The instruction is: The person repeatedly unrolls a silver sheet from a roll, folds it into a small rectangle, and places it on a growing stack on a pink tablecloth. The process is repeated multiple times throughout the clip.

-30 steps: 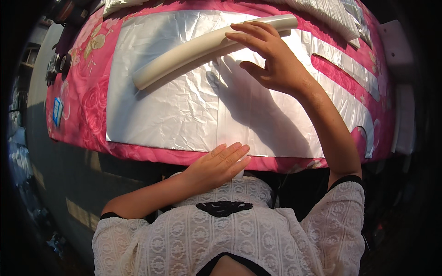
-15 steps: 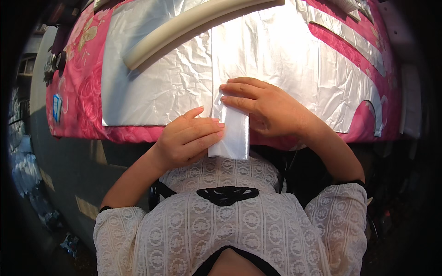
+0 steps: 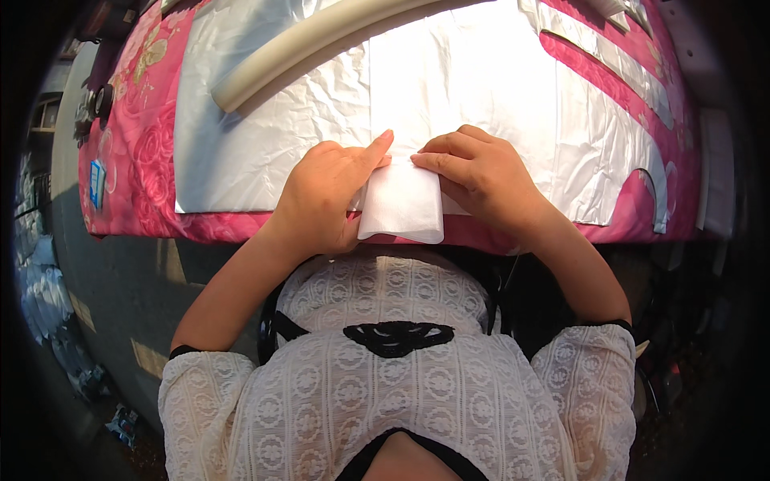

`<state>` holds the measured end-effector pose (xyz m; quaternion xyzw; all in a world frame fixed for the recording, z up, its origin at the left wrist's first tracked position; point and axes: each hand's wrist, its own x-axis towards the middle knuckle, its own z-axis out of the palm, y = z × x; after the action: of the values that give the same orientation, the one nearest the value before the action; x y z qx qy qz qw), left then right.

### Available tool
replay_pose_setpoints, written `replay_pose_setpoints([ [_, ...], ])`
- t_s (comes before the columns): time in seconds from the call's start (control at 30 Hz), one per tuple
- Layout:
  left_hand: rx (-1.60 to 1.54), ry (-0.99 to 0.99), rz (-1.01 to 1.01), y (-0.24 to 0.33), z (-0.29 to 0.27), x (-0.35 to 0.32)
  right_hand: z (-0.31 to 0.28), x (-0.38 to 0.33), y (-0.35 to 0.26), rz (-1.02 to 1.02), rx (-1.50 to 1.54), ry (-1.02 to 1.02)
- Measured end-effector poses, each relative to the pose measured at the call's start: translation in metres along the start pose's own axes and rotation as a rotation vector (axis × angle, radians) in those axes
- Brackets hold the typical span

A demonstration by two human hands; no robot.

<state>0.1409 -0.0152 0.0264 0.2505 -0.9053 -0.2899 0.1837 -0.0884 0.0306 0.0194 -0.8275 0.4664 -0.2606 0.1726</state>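
Both hands, left (image 3: 325, 196) and right (image 3: 481, 180), pinched the white strip (image 3: 401, 204)'s near end, first fold made; rest lay flat on bench (image 3: 128, 184).

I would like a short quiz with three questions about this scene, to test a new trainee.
1. True or false: both hands touch the white folded strip at the near edge of the table.
2. What lies across the far left of the silver sheet?
A) a pair of scissors
B) a long cream tube
C) a wooden ruler
3. What colour and pattern has the cloth under the silver sheet?

Key
1. True: the left hand and the right hand both press on the strip, fingertips almost meeting.
2. B: the long cream tube lies slanted on the sheet, untouched.
3. Pink, with roses.
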Motion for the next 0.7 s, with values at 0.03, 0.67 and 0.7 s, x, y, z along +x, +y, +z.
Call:
replay_pose_setpoints([
  [0.03,-0.019,-0.012,-0.04,0.0,-0.002,0.001,0.0,0.002,0.001,0.027,0.035,0.044],
  [0.67,0.34,-0.021,-0.032,0.006,0.025,0.02,-0.012,0.034,-0.001,0.518,-0.149,-0.03],
  [0.7,0.333,0.007,-0.032,0.004,0.024,0.023,-0.011,0.034,0.004,0.343,-0.247,0.001],
])
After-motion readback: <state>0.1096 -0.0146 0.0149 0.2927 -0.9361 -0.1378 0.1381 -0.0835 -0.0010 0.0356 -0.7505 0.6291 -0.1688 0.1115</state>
